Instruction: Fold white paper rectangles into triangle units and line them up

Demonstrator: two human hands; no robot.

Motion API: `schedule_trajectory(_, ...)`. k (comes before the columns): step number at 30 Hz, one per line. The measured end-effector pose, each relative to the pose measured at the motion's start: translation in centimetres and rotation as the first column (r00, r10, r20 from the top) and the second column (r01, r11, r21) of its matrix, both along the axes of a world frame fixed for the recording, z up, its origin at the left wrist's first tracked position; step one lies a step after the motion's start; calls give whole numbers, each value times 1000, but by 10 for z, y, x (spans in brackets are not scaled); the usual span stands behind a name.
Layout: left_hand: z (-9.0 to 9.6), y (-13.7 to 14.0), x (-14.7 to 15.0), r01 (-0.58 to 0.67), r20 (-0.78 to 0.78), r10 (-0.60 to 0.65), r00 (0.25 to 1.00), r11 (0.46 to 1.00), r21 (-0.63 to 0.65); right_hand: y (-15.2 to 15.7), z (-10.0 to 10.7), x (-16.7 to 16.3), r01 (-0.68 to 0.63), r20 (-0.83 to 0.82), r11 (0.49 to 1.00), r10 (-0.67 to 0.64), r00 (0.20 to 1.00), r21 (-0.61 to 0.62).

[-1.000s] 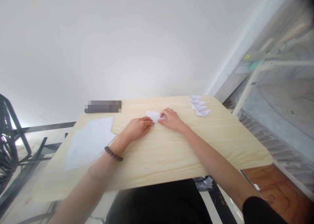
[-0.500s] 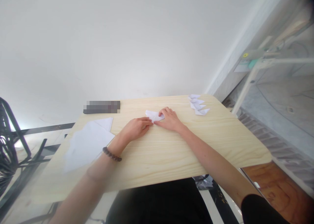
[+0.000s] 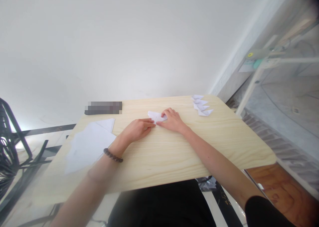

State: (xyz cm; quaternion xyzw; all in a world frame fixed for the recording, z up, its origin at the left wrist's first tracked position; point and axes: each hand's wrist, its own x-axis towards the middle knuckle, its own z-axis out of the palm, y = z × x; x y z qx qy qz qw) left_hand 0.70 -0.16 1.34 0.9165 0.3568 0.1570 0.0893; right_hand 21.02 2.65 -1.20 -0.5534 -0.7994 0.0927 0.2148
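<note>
Tabletop [image 3: 154,164], fingers [image 3: 170,112] on folded paper [image 3: 155,116]

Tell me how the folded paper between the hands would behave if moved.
Probably very light: the folded paper is small. Its folds likely make it stiffer than the flat sheets. Its angular shape seems unlikely to roll.

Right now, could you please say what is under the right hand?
Under the right hand are the tabletop and part of the folded paper; what the hand covers cannot be seen.
</note>
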Motion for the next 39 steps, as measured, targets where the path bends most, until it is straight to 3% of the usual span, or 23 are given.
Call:
schedule_trajectory(23,6,-3,7,-19,-89,23,996,999,42,1,-1,-5,35,-4,999,-35,999,-2)
schedule_trajectory(34,6,-3,8,-32,-111,38,993,998,53,13,6,14,-131,-222,978,92,971,-164)
schedule_trajectory(39,4,-2,7,-36,-113,43,993,997,66,15,11,19,-178,-284,969,124,951,-173)
